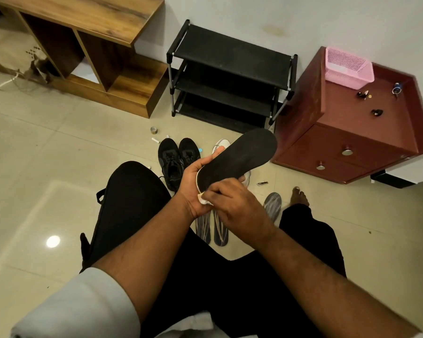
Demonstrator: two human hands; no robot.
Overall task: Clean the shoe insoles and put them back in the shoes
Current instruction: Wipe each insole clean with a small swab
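My left hand point(193, 181) grips the heel end of a black insole point(244, 154) with a white edge, held up over the floor with its toe pointing far right. My right hand point(235, 203) pinches a small white wipe point(204, 199) against the heel of that insole. A pair of black sneakers point(175, 157) stands on the floor beyond my hands. White shoes point(221, 145) are mostly hidden behind the insole. Three grey patterned insoles lie on the floor: two point(214, 228) below my hands, one point(272, 206) to the right.
A black shoe rack point(230, 69) stands against the wall, a wooden shelf unit point(95, 52) to its left, a red cabinet point(357, 123) with a pink basket point(347, 67) to its right. Small items lie near the shoes: a tape roll point(154, 129), nail clippers point(262, 183). My bare foot point(299, 197) rests right.
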